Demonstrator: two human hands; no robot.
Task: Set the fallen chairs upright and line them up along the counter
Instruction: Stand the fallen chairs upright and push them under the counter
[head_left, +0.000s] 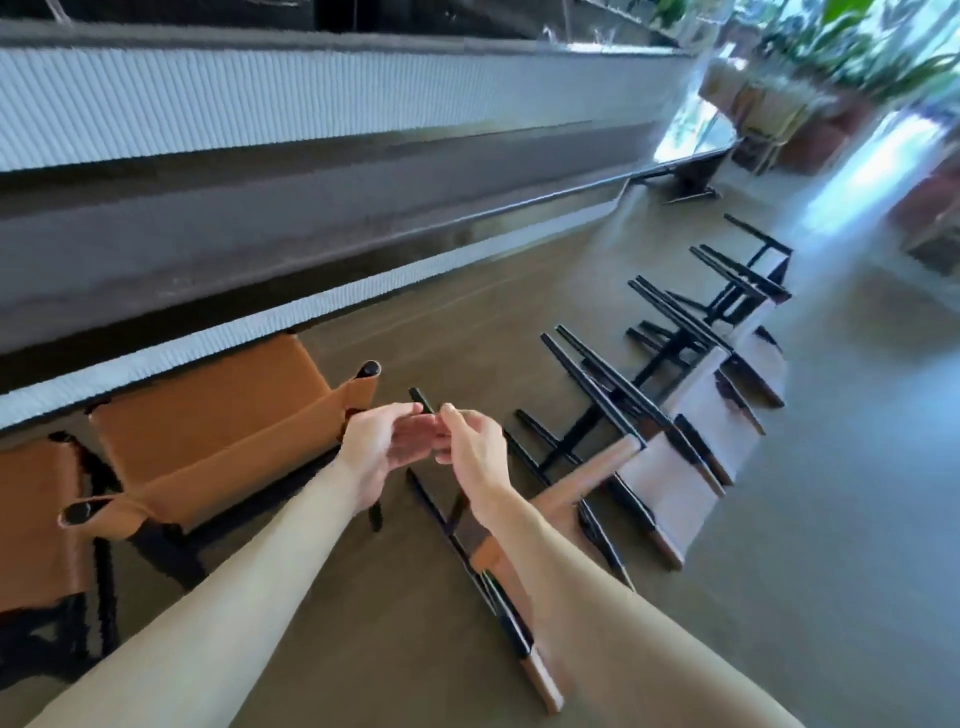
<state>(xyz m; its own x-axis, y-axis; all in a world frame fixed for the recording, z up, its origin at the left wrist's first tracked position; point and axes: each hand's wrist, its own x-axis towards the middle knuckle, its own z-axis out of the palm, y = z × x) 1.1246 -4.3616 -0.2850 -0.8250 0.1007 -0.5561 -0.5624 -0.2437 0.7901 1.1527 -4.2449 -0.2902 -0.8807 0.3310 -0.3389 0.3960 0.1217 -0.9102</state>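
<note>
Two tan leather chairs with black frames stand upright against the counter (311, 88): one (218, 431) just left of my hands, another (31, 525) cut off by the left edge. Several chairs lie tipped over on the floor in a row running to the right. The nearest fallen chair (498, 566) lies under my right forearm, the one after it (623, 457) right of my hands, and the farthest (748, 291) near the bright patch. My left hand (379, 447) and my right hand (472, 441) meet in the air with loosely bent fingers, holding nothing.
The counter's ribbed front and a metal foot rail (467, 218) run along the left. Brown floor (857, 467) spreads out to the right of the fallen chairs. Potted plants (852, 57) and seating stand at the far right.
</note>
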